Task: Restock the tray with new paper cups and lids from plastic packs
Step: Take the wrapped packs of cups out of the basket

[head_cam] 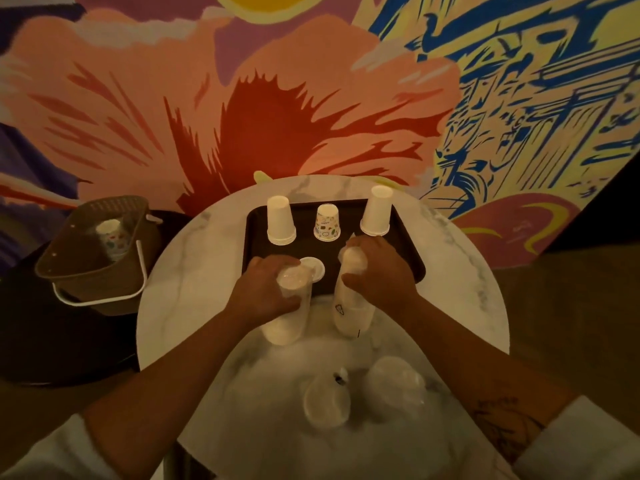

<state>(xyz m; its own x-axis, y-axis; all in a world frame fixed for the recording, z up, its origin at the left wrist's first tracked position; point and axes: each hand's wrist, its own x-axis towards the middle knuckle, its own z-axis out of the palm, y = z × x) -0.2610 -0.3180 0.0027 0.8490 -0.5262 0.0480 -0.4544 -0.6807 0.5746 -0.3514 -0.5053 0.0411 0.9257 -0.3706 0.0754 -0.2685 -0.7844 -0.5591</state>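
No brand or label can be read: a small dark mark on the plastic pack of paper cups point(348, 317) is too faint to make out, and the small printed cup point(327, 223) shows only coloured doodles. A person's right hand point(379, 275) curls round the bunched top of that pack, which stands on the round marble table point(180, 282) at the near edge of the dark tray point(257, 237). The left hand point(265, 289) grips a second clear pack point(287, 320) of white pieces, apparently lids, just beside it. On the tray, upside down, stand a left stack of white cups point(281, 220), the printed cup and a right stack of white cups point(376, 211); a single white lid point(313, 265) lies near the left hand. Two more plastic packs point(325, 400) point(394, 386) sit nearer the camera. A brown basket point(69, 265) to the left holds printed cups point(112, 237).
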